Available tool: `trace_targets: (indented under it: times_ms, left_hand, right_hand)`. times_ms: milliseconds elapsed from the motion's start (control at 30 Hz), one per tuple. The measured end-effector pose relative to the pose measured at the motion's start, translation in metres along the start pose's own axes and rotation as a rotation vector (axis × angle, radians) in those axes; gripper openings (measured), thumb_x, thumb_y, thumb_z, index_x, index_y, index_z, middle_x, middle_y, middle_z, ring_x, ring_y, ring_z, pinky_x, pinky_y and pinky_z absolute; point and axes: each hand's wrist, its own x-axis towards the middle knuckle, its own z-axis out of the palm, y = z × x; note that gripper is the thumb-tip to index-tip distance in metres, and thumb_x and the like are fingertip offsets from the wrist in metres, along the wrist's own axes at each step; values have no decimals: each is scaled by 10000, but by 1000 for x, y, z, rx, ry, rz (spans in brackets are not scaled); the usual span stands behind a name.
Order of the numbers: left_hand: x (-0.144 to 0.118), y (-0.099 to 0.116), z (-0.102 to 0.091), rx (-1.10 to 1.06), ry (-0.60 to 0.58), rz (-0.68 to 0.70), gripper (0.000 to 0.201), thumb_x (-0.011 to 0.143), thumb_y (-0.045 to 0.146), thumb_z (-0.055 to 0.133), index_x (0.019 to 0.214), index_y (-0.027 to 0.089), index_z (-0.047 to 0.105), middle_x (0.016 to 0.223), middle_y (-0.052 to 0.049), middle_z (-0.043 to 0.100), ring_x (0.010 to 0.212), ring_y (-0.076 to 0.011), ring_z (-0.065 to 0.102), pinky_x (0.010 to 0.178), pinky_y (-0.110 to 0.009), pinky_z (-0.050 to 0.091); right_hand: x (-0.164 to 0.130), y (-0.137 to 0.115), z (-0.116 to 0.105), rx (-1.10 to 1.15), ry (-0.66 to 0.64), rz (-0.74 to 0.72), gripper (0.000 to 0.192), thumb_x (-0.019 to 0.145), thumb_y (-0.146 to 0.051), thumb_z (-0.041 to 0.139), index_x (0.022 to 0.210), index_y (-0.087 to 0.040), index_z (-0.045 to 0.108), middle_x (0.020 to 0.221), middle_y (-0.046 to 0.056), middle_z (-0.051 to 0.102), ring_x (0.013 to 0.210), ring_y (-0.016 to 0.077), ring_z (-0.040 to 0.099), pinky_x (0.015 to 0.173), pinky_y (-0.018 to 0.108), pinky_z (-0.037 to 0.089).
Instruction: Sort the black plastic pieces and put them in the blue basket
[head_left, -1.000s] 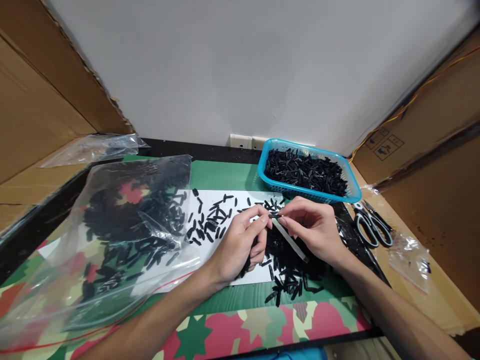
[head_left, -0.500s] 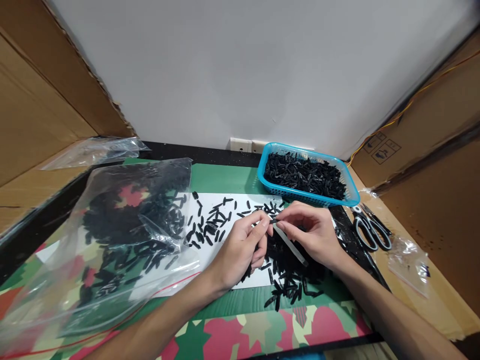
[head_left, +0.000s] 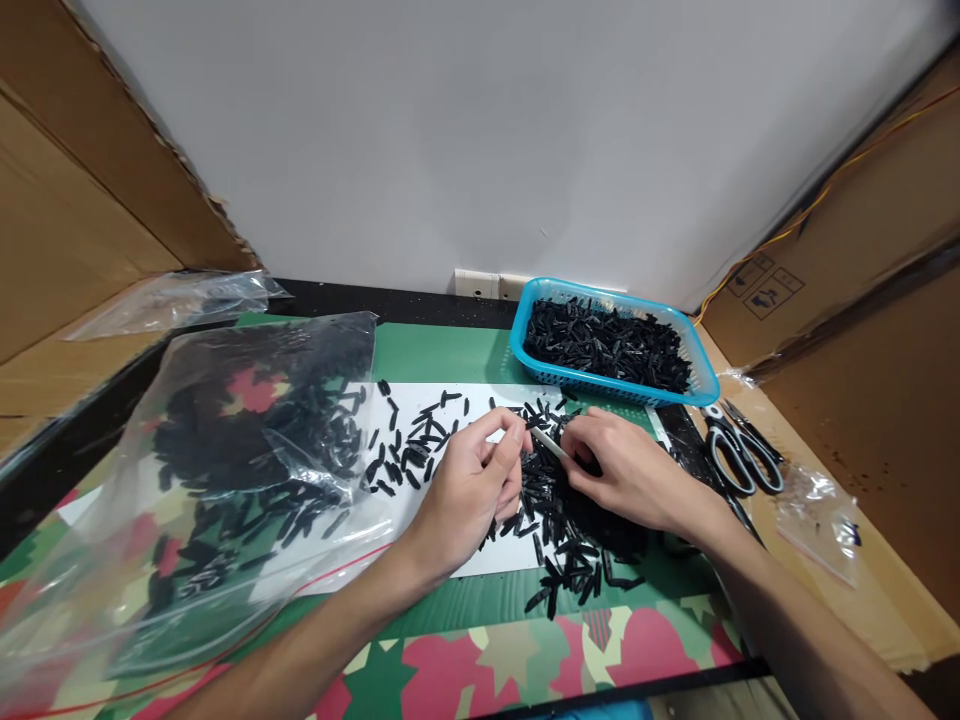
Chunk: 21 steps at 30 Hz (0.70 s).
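Note:
My left hand is closed over a white sheet, thumb and forefinger pinched on a small black piece whose end barely shows. The curled fingers hide the palm. My right hand is closed round a slim grey-white strip-shaped tool, its tip pointing at my left fingertips. Its fingers are bent down over a heap of small black pieces; their tips are hidden. More black pieces lie scattered on the sheet left of my hands.
A blue basket full of black pieces stands at the back. On the left lies a clear zip bag of similar pieces. Scissors and a small clear bag lie at right. Cardboard walls flank the table.
My right hand has drawn away from the left fingertips and curled down over the heap. The grey-white tool has swung its exposed end up toward my left hand. The view has shifted slightly.

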Motion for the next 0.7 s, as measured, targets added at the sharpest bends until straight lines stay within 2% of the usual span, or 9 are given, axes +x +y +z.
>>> trace_targets:
  times_ms: [100, 200, 267, 333, 400, 467, 533, 600, 700]
  left_hand:
    - [-1, 0, -1, -9, -3, 4, 339, 1019, 512, 621, 883, 223, 506, 472, 129, 396, 367, -29, 323, 389, -97, 314]
    - [-2, 1, -2, -23, -16, -9, 348, 1024, 516, 605, 875, 232, 470, 485, 126, 407, 375, -36, 338, 393, -104, 334]
    - [-3, 2, -2, -34, -23, -14, 333, 1035, 517, 578, 894, 239, 463, 494, 125, 413, 376, -40, 346, 394, -109, 344]
    - [-4, 2, -2, -48, -25, -17, 328, 1047, 519, 550, 900, 241, 456, 500, 125, 416, 374, -40, 350, 395, -108, 344]
    - [-4, 2, -3, -54, -19, -13, 360, 1056, 524, 528, 864, 236, 431, 502, 122, 415, 370, -37, 349, 394, -108, 342]
    - [-3, 1, -3, -51, -4, -1, 397, 1059, 530, 523, 826, 231, 403, 503, 119, 413, 367, -34, 345, 392, -109, 342]
    - [-3, 1, -4, -45, 3, 11, 410, 1057, 532, 529, 815, 229, 397, 503, 119, 413, 364, -33, 344, 391, -111, 343]
    - [-2, 1, -4, -43, -4, 17, 391, 1053, 526, 542, 829, 230, 418, 502, 120, 415, 363, -36, 354, 391, -115, 347]
    - [-2, 2, -4, -53, -18, 19, 359, 1049, 507, 557, 851, 232, 442, 492, 123, 408, 359, -42, 357, 389, -119, 344]
  right_hand:
    - [0, 3, 0, 124, 39, 85, 153, 919, -135, 627, 802, -207, 560, 739, -27, 579, 657, 139, 472, 623, 288, 331]
    - [1, 5, -2, 416, 116, 113, 154, 992, -222, 599, 843, -211, 562, 725, -32, 597, 645, 128, 502, 596, 268, 356]
    - [2, 5, -5, 692, 150, 105, 156, 1026, -310, 604, 913, -218, 548, 751, -23, 653, 622, 119, 534, 557, 244, 391]
    - [2, 4, -7, 933, 161, 112, 180, 1026, -379, 634, 1029, -233, 528, 773, -21, 707, 512, 94, 506, 460, 215, 388]
    - [2, 1, -8, 1064, 181, 125, 261, 1009, -397, 675, 1143, -254, 503, 765, -30, 726, 404, 72, 455, 367, 192, 351]
    - [1, -1, -8, 1118, 207, 114, 311, 997, -385, 703, 1208, -265, 508, 792, -22, 743, 372, 75, 502, 332, 186, 374]
    - [1, -2, -7, 1144, 217, 89, 294, 987, -370, 724, 1206, -254, 566, 895, 20, 782, 405, 96, 603, 357, 207, 472]
    - [0, -2, -7, 1173, 221, 58, 269, 976, -349, 745, 1195, -227, 647, 1033, 75, 811, 530, 138, 724, 461, 244, 590]
    - [-5, 2, -8, 1301, 224, -3, 308, 965, -369, 765, 1227, -214, 716, 1159, 116, 822, 728, 207, 812, 585, 293, 662]
